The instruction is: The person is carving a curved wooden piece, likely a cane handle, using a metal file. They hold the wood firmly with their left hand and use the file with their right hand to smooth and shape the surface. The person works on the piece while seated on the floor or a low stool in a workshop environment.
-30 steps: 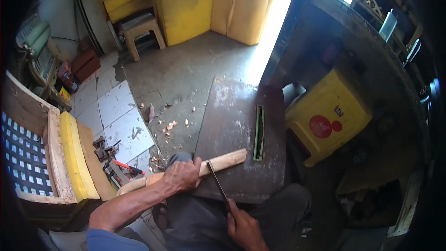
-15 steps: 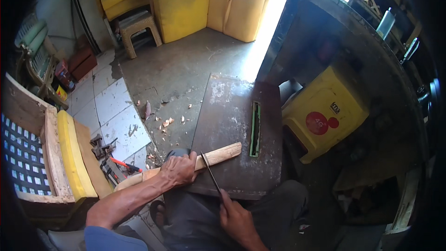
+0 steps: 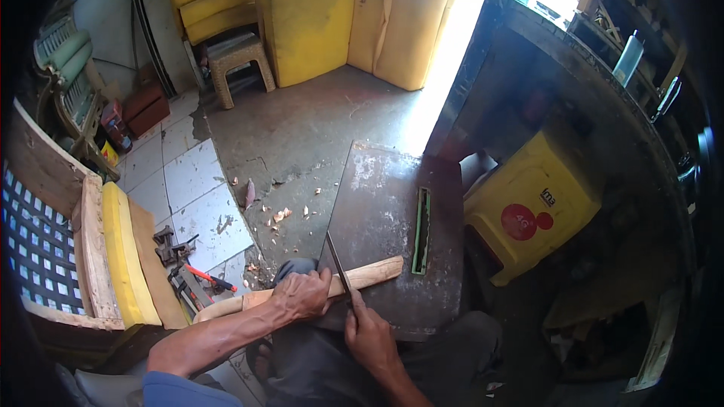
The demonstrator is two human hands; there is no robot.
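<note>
A pale, smoothed length of wood (image 3: 378,272) lies slantwise over the near part of a dark, worn board top (image 3: 369,207). Its other end curves away under my left forearm. My left hand (image 3: 303,294) is wrapped round the wood near its middle and presses it down. In my right hand (image 3: 369,335) is a long, thin, dark file (image 3: 336,256), gripped at its near end. The file lies across the wood just right of my left knuckles, its tip reaching past the far edge.
Set in the board is a green-edged slot (image 3: 422,230). Wood chips (image 3: 281,215) litter the floor. Clamps (image 3: 188,286) lie left, beside a wooden frame with woven straps (image 3: 45,249). A yellow plastic stool (image 3: 539,203) rests tilted at right. Yellow foam slabs (image 3: 313,22) stand behind.
My right hand has pushed the file forward across the wood, so more of it sticks out beyond the far edge. The left hand keeps its hold. The whole view has shifted slightly.
</note>
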